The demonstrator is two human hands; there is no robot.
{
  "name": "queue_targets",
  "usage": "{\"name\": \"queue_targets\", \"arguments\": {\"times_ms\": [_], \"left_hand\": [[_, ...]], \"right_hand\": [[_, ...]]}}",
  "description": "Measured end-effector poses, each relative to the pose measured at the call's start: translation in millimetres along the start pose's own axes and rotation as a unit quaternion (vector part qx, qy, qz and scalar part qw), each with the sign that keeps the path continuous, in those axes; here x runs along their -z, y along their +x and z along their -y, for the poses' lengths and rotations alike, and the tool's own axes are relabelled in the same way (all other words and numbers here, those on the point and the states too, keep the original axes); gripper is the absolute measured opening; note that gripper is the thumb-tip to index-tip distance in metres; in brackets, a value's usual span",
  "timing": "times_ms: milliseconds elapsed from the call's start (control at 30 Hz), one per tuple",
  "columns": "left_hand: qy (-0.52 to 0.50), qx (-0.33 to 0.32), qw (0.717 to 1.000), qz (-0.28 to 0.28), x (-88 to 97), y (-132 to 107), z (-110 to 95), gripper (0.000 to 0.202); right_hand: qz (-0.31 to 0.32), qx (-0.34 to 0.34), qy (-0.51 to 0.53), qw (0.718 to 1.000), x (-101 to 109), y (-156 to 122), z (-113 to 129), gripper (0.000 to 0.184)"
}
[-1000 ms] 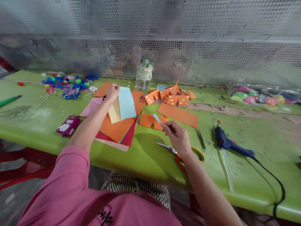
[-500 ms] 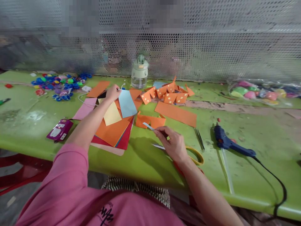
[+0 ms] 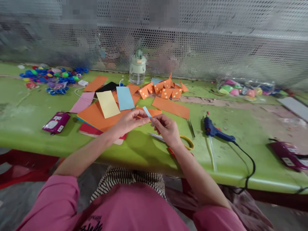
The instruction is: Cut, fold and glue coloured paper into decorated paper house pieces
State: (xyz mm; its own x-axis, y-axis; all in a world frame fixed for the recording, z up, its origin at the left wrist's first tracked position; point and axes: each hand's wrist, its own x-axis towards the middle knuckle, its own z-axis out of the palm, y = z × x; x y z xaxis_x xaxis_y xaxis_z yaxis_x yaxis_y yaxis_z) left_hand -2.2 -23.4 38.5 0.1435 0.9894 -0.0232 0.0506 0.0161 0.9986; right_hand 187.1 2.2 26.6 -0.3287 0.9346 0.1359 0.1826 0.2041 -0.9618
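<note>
Both my hands meet over the near middle of the green table (image 3: 33, 128). My left hand (image 3: 131, 121) and my right hand (image 3: 166, 128) pinch a small light blue paper strip (image 3: 147, 112) from either side. Behind them lies a stack of coloured paper sheets (image 3: 96, 117), orange on top, with a yellow sheet (image 3: 108, 104) and a light blue sheet (image 3: 124, 98) resting on it. Scissors (image 3: 185, 142) with a yellow and red handle lie on the table under my right wrist.
A blue glue gun (image 3: 216, 132) with a black cord lies to the right, tweezers (image 3: 191, 128) beside it. Orange folded pieces with white dots (image 3: 166, 90), a long orange strip (image 3: 170, 107), a small bottle (image 3: 137, 67), coloured bottle caps (image 3: 51, 78), two purple gadgets (image 3: 55, 122) and a bag of coloured balls (image 3: 238, 88) lie around. Perforated metal screen behind.
My left hand let go of the sheets at the back and came forward to the blue strip in my right hand. The yellow and blue sheets now lie flat. The view shifted right.
</note>
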Motion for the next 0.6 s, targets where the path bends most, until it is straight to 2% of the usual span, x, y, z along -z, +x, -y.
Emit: {"name": "queue_targets", "arguments": {"times_ms": [100, 200, 300, 367, 433, 533, 600], "left_hand": [[-0.053, -0.019, 0.998, -0.028, -12.0, -8.9, -5.0, 0.025], [-0.101, 0.022, 0.994, -0.021, -7.5, -8.2, -7.7, 0.026], [-0.134, 0.062, 0.989, -0.010, -1.8, -3.7, -5.7, 0.025], [-0.137, 0.067, 0.988, -0.013, -1.3, -0.4, -3.1, 0.024], [-0.135, 0.063, 0.988, -0.025, -3.0, 2.4, -1.0, 0.023], [-0.130, 0.053, 0.989, -0.044, -6.0, 5.2, 0.5, 0.022], [-0.127, 0.053, 0.989, -0.051, -6.8, 6.5, 1.2, 0.022]], "right_hand": [[0.035, 0.026, -0.024, 0.999, 0.1, -12.0, 5.5, 0.040], [0.030, 0.107, -0.082, 0.990, 11.0, -19.5, 7.6, 0.030], [0.006, 0.243, -0.188, 0.952, 22.9, -17.1, 6.2, 0.017], [0.007, 0.290, -0.233, 0.928, 25.8, -12.6, 4.7, 0.013], [0.012, 0.269, -0.228, 0.936, 24.7, -9.2, 4.2, 0.012], [0.050, 0.146, -0.168, 0.974, 20.1, -10.0, 5.5, 0.025], [0.092, 0.069, -0.128, 0.985, 17.0, -13.6, 6.8, 0.035]]}}
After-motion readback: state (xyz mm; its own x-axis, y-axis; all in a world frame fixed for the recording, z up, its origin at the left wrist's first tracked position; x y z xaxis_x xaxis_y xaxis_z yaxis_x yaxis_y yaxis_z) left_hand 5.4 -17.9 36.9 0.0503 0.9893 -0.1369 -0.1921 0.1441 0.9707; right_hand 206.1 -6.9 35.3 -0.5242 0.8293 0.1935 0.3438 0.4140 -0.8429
